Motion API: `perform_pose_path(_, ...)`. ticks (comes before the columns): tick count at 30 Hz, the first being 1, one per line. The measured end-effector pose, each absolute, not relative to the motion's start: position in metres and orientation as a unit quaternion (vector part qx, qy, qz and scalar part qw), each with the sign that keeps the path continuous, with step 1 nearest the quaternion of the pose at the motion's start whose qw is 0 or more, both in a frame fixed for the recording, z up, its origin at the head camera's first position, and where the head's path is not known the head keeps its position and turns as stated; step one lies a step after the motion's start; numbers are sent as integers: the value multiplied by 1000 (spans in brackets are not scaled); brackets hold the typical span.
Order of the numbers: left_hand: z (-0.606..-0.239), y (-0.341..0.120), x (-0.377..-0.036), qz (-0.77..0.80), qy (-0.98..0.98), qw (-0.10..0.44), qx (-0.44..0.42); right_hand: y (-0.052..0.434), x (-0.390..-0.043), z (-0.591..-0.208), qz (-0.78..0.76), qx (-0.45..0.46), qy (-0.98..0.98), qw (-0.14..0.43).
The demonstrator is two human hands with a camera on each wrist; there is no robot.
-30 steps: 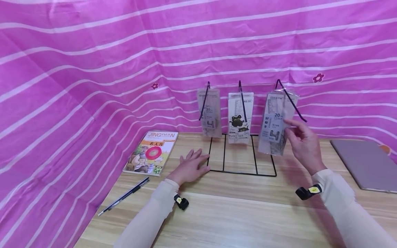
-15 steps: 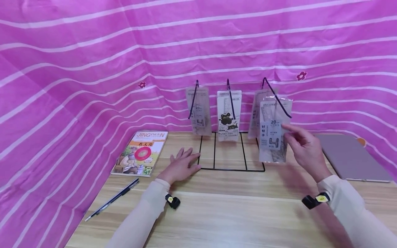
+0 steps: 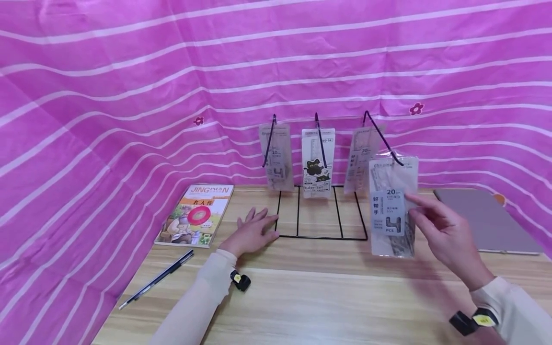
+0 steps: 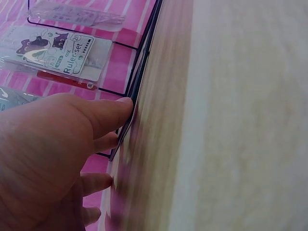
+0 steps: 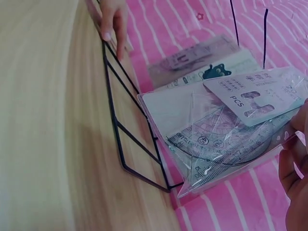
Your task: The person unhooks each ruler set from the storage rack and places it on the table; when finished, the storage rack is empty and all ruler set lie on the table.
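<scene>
A black wire rack (image 3: 321, 236) stands on the wooden table (image 3: 327, 302) with three hooks. Clear ruler-set packets hang on it: left (image 3: 276, 155), middle (image 3: 316, 163) and right (image 3: 361, 158). My right hand (image 3: 415, 207) pinches another ruler-set packet (image 3: 391, 211) by its right edge; the packet's top sits at the tip of the right hook (image 3: 384, 139). The right wrist view shows that packet (image 5: 226, 139) with rulers and a protractor inside, my fingers (image 5: 294, 163) at its edge. My left hand (image 3: 258, 226) lies flat on the table, fingertips (image 4: 122, 107) touching the rack's base wire (image 4: 139, 82).
A picture book (image 3: 195, 214) lies at the left with a black pen (image 3: 157, 278) in front of it. A grey flat pad (image 3: 487, 218) lies at the right. Pink striped cloth (image 3: 129, 96) walls in the table at the back and left.
My right hand has drawn the held packet forward and down along the right hook to its tip, uncovering another packet behind it. The left hand has stayed flat by the rack.
</scene>
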State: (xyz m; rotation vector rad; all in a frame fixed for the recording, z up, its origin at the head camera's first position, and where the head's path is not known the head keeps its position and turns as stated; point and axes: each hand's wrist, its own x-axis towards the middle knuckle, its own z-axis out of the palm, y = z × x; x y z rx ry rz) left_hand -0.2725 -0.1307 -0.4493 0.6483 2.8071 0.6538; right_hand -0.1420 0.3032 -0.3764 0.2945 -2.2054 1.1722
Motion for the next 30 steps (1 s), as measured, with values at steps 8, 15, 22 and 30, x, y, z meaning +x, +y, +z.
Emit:
perform_pose_path(8, -452, -130, -272, 221, 946, 98, 214, 304, -114, -375, 441, 124, -832, 311)
perform_pose_path(15, -454, -129, -273, 219, 946, 97, 219, 311, -86, -366, 443, 131, -832, 306)
perform_pose_path(22, -449, -128, -274, 216, 946, 97, 222, 343, -82, -364, 410, 97, -856, 301)
perform_pose_path(30, -448, -131, -274, 213, 947, 98, 219, 395, -118, -380, 330, 33, -917, 222)
